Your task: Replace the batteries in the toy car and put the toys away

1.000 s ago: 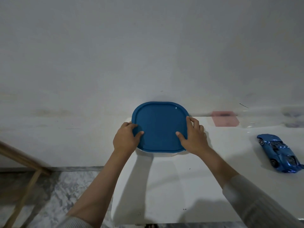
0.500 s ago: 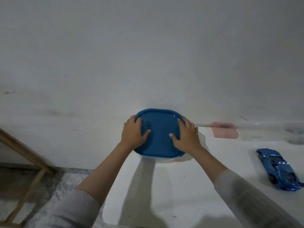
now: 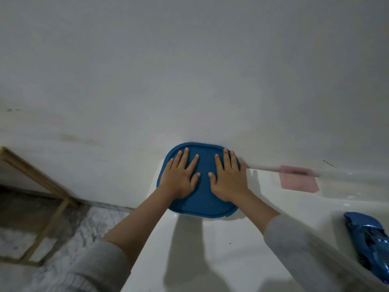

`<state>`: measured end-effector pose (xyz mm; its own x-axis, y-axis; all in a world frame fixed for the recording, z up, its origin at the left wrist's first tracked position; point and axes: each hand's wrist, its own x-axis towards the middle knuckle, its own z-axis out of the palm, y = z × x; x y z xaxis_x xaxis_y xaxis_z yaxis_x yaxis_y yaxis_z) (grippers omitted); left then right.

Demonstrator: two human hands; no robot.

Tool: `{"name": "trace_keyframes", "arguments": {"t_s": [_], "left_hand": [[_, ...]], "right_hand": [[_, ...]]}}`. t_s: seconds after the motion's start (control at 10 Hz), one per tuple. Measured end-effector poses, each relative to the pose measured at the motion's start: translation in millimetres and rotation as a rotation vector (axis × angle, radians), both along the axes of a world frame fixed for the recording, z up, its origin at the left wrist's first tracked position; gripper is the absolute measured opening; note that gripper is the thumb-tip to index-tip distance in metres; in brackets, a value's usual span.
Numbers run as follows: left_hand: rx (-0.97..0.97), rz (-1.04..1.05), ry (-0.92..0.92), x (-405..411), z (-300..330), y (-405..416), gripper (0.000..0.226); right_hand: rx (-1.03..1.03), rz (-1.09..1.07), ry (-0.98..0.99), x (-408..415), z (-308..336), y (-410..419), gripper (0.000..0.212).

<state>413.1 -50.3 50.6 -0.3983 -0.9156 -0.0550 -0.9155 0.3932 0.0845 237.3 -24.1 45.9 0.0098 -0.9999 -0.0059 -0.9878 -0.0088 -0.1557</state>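
Palms flat on blue lid [image 3: 203, 199]; left hand [image 3: 179, 180] and right hand [image 3: 228, 180] side by side (fingers splayed, gripping nothing)

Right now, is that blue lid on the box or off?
On: the blue lid covers the box, both hands, left hand and right hand, pressing flat on it.

Both hands [image 3: 204, 178] flat on blue lid [image 3: 202, 199], toy car [image 3: 370, 243] right

Dim, cool light; soft arm shadows on table [image 3: 210, 260]; right edge motion-blurred; wide-angle bending at edges.
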Motion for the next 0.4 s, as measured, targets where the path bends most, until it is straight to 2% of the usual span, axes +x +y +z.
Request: {"name": "trace_keyframes", "arguments": {"t_s": [0.1, 0.2, 0.3, 0.4], "left_hand": [[0.022, 0.005, -0.018, 1, 1, 1, 0.068], [0.074, 0.001, -0.05, 1, 5, -2, 0.063], [0.217, 0.022, -0.051, -3, 26, -14, 0.066], [0.249, 0.084, 0.149, -8, 44, -7, 0.065]], "right_hand": [[0.033, -0.005, 0.027, 3, 1, 0, 0.068], [0.023, -0.006, -0.057, 1, 4, 1, 0.068], [-0.141, -0.058, -0.447, -5, 9, 5, 0.051], [-0.423, -0.175, -0.876, -10, 28, 24, 0.022]]}}
